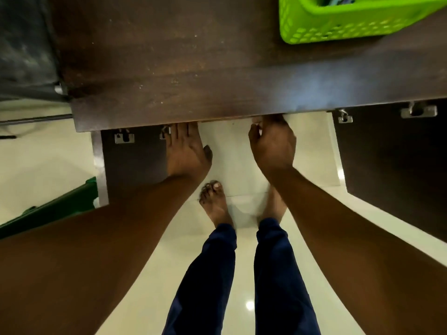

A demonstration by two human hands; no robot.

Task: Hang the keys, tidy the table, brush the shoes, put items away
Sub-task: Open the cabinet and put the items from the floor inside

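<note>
- The dark wooden table [183,68] runs left to right across the view, its front edge facing the person.
- Left hand [185,151]: fingers straight, reaching under that front edge; grasping nothing visible.
- Right hand [273,143]: fingers curled at the underside of the edge — what they grip, if anything, cannot be told.
- One green basket [358,22] sits on the table's far right corner.
- Two cabinet doors [396,160] stand open below — one on each side.
- Two bare feet on the pale floor [48,165].

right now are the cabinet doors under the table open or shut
Open: the left door and right door both swing out toward the person, hinges showing, with both hands reaching under the table between them.
</note>
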